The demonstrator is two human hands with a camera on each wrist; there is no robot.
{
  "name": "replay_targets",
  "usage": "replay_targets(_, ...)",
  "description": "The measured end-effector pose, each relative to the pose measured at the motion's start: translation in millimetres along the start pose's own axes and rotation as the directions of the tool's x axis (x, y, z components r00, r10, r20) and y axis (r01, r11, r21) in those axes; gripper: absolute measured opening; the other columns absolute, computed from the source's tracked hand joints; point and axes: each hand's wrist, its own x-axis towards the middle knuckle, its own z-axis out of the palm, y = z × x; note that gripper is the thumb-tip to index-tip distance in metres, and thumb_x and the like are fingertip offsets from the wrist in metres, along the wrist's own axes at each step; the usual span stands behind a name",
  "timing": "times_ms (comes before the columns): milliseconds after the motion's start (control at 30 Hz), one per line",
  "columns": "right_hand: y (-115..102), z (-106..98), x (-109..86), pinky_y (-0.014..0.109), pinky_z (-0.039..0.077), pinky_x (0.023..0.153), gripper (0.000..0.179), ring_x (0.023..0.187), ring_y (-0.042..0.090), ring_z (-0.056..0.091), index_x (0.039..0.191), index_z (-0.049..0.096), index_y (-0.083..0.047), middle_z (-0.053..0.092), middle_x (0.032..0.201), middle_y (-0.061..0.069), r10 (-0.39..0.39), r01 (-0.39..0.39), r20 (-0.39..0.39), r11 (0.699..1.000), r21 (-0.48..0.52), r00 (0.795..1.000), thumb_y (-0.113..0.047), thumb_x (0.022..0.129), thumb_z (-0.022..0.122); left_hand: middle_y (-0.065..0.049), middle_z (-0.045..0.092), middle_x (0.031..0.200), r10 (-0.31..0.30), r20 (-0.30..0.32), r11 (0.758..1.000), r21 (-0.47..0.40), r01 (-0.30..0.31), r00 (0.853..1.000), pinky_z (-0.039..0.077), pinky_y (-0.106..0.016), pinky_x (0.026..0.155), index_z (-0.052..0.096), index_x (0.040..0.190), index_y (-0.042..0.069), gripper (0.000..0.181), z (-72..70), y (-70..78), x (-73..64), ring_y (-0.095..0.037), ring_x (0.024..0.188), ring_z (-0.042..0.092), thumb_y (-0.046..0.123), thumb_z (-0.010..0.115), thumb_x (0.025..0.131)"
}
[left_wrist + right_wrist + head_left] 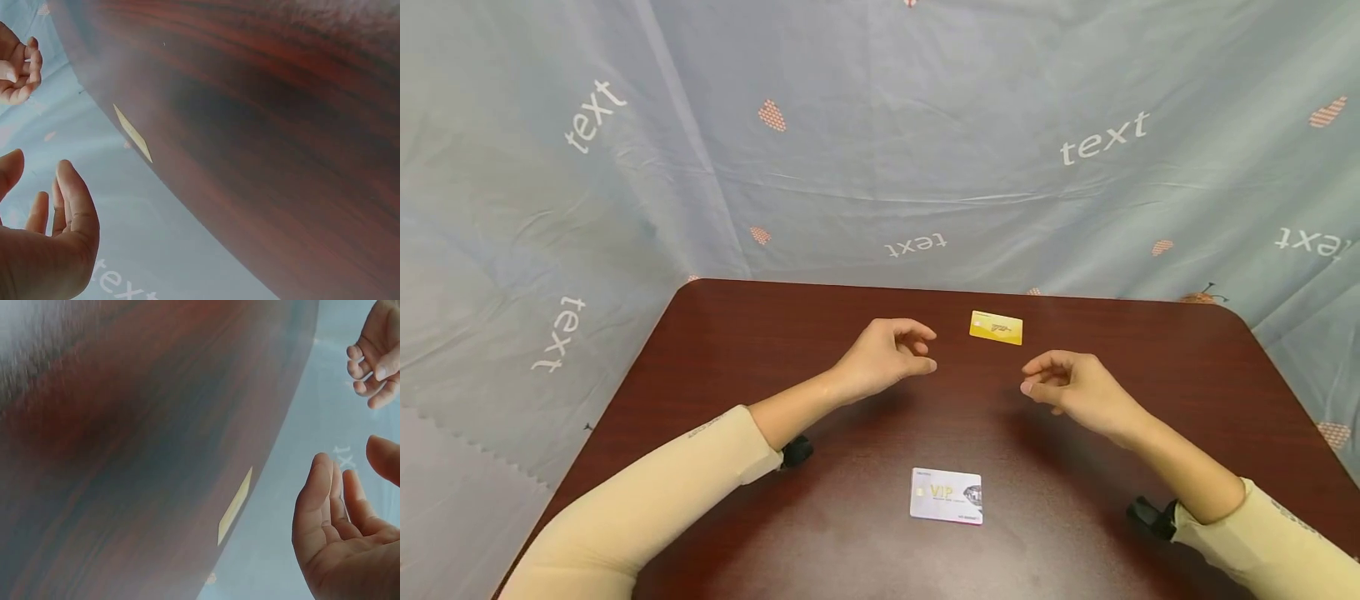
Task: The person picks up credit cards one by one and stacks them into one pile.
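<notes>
My left hand point(886, 357) hovers over the table with its fingers loosely bent and nothing between thumb and fingers. Opposite it, my right hand point(1081, 390) hangs in the same relaxed way and holds nothing. A yellow card point(996, 327) lies flat near the far edge, beyond and between the two hands. Closer to me lies a white card point(946, 497) with gold VIP lettering and a dark picture at its right side. In the left wrist view the yellow card point(133, 134) shows as a thin slanted strip; the right wrist view also shows the yellow card point(235, 506) edge-on.
The dark red-brown wooden table point(760, 333) has rounded far corners. Behind it and to the left hangs a grey-blue curtain point(850, 167) printed with white words and small orange shapes. Black straps point(1152, 517) sit at the sleeve cuffs.
</notes>
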Motion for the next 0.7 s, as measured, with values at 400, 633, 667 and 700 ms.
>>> replay_targets(400, 10, -15, 30.4, 0.041, 0.060, 0.084, 0.049, 0.109, 0.036, 0.068, 0.137, 0.056, 0.006, 0.067, 0.123, 0.018, 0.001, -0.001, -0.066, 1.000, -0.007, 0.998, -0.021, 0.099, 0.074, -0.016, 0.068, 0.117, 0.027, -0.019, 0.998, 0.061, -0.026, 0.999, 0.051, -0.026, 0.067, 0.070, 0.128, 0.006, 0.043, 13.2, -8.5, 41.1, -0.019, 0.085, 0.067, 0.008, 0.082, 0.087)
replay_targets(633, 12, -23, 45.2, 0.046, 0.058, 0.091, 0.060, 0.113, 0.032, 0.065, 0.148, 0.048, 0.003, 0.059, 0.137, 0.023, 0.012, -0.011, -0.092, 1.000, 0.014, 0.996, -0.022, 0.099, 0.073, -0.019, 0.064, 0.127, 0.004, -0.008, 0.996, 0.089, -0.003, 1.000, 0.052, -0.030, 0.072, 0.067, 0.134, 0.008, 0.049, 19.0, -5.7, 60.8, -0.022, 0.093, 0.064, 0.010, 0.083, 0.088)
replay_targets(667, 12, -24, 47.0, 0.046, 0.058, 0.093, 0.062, 0.115, 0.033, 0.064, 0.150, 0.046, 0.003, 0.057, 0.140, 0.024, 0.013, -0.011, -0.092, 1.000, 0.024, 0.996, -0.021, 0.099, 0.073, -0.019, 0.064, 0.128, 0.003, -0.006, 0.996, 0.093, -0.003, 1.000, 0.052, -0.030, 0.074, 0.066, 0.134, 0.008, 0.050, 19.7, -4.9, 63.1, -0.023, 0.095, 0.063, 0.010, 0.084, 0.088)
replay_targets(700, 12, -24, 48.9, 0.046, 0.057, 0.094, 0.064, 0.116, 0.034, 0.064, 0.152, 0.044, 0.003, 0.056, 0.143, 0.024, 0.015, -0.012, -0.092, 0.999, 0.033, 0.996, -0.020, 0.099, 0.073, -0.019, 0.064, 0.129, 0.003, -0.007, 0.995, 0.097, -0.003, 1.000, 0.052, -0.031, 0.075, 0.066, 0.135, 0.008, 0.051, 20.4, -4.4, 65.8, -0.023, 0.096, 0.062, 0.010, 0.084, 0.088)
